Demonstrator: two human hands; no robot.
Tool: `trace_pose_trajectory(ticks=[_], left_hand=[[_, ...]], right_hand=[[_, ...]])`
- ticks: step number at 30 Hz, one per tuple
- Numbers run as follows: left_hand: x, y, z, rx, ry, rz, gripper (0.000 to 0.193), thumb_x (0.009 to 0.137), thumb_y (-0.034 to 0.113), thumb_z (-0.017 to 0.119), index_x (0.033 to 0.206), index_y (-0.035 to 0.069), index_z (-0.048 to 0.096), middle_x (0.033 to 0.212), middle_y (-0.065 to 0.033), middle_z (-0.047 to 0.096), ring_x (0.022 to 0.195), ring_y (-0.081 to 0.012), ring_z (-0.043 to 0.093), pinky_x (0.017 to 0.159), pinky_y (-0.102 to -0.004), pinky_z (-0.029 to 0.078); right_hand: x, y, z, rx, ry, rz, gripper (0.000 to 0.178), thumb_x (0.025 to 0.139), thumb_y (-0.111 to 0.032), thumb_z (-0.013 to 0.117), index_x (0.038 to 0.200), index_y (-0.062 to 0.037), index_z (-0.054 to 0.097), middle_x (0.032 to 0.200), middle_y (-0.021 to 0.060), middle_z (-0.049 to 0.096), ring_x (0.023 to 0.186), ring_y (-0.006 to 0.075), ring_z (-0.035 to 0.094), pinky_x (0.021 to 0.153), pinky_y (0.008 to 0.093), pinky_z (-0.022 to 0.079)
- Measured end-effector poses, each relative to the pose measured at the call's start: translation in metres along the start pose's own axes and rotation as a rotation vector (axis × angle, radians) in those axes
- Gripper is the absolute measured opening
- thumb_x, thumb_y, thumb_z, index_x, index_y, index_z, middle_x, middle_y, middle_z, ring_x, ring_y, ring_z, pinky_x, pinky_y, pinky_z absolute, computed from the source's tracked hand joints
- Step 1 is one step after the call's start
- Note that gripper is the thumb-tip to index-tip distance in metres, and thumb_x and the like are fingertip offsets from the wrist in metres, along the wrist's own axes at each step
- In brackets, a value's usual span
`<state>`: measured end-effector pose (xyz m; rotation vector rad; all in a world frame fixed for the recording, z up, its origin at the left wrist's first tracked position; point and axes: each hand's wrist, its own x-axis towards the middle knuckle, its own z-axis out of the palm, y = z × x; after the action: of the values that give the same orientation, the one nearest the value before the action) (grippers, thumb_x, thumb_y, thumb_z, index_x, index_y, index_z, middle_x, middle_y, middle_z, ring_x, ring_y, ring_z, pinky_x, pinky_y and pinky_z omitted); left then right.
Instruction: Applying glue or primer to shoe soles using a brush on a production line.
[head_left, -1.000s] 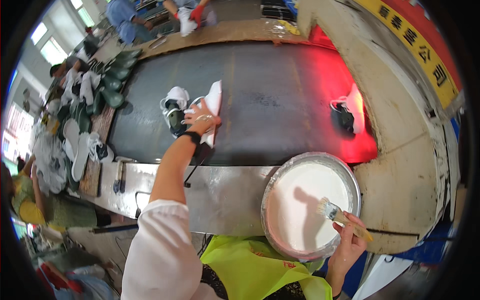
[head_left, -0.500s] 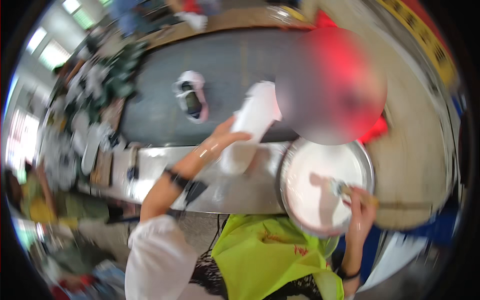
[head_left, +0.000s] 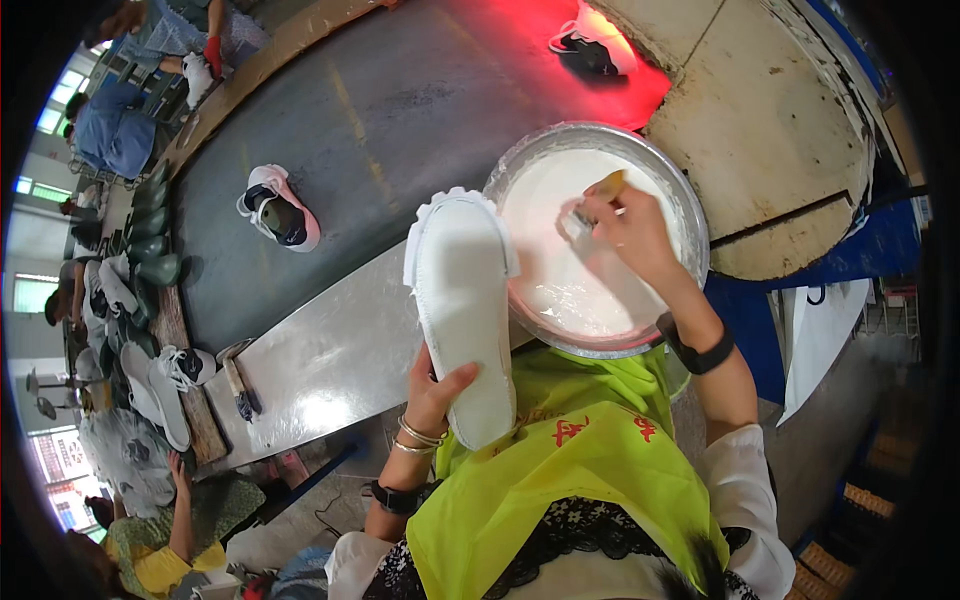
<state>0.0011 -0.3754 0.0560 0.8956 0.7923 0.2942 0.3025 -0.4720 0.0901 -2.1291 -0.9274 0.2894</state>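
Observation:
My left hand [head_left: 432,390] grips the narrow end of a white shoe upper [head_left: 462,290], its flat stitched bottom facing me. A scalloped edge runs round the wide far end. My right hand [head_left: 632,232] is closed round a brush [head_left: 606,186] with a yellowish handle. The brush's lower end is over or in the white liquid [head_left: 565,290], and I cannot tell how deep. A round metal basin [head_left: 697,225] holds this liquid, just right of the shoe upper.
A dark conveyor belt [head_left: 380,130] carries a black-and-white shoe [head_left: 280,208] and another shoe [head_left: 598,55] under red light. Beside it runs a metal ledge [head_left: 320,370] with a brush [head_left: 238,385]. Shoes and lasts [head_left: 150,260] crowd the left; other people [head_left: 165,500] work there.
My view has turned. The shoe upper has come nearer my body and stands more upright, bottom toward me. My right hand with the brush has moved toward the basin's far side.

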Motion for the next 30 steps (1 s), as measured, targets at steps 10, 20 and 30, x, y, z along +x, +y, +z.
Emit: trace_pose_trajectory(ticks=[10,20,30], left_hand=[[0.007,0.018,0.027,0.313,0.005,0.222,0.073,0.076,0.008,0.075,0.138,0.0,0.038,0.118,-0.0102,0.06,0.104,-0.0176,0.06,0.089,-0.0321,0.05],[0.011,0.011,0.024,0.51,0.07,0.313,0.087,0.07,0.011,0.078,0.142,-0.001,0.031,0.132,-0.0139,0.043,0.119,-0.0204,0.05,0.096,-0.0339,0.045],[0.005,0.021,0.025,0.42,0.027,0.246,0.082,0.074,0.007,0.076,0.143,-0.001,0.032,0.126,-0.0118,0.056,0.109,-0.0179,0.058,0.091,-0.0322,0.049]], right_hand=[[0.005,-0.028,0.007,0.466,0.226,-0.169,0.011,0.092,-0.006,0.059,0.098,0.0024,0.062,0.088,0.008,0.066,0.073,0.0108,0.06,0.067,0.0259,0.05],[-0.045,-0.078,0.024,0.461,-0.029,-0.602,0.021,0.084,0.006,0.062,0.103,-0.004,0.062,0.102,0.0076,0.063,0.097,0.0202,0.061,0.083,0.0308,0.05],[-0.021,-0.047,0.028,0.508,0.077,-0.063,0.015,0.095,-0.011,0.055,0.101,0.002,0.061,0.09,0.0084,0.068,0.081,0.0133,0.064,0.072,0.0277,0.051]])
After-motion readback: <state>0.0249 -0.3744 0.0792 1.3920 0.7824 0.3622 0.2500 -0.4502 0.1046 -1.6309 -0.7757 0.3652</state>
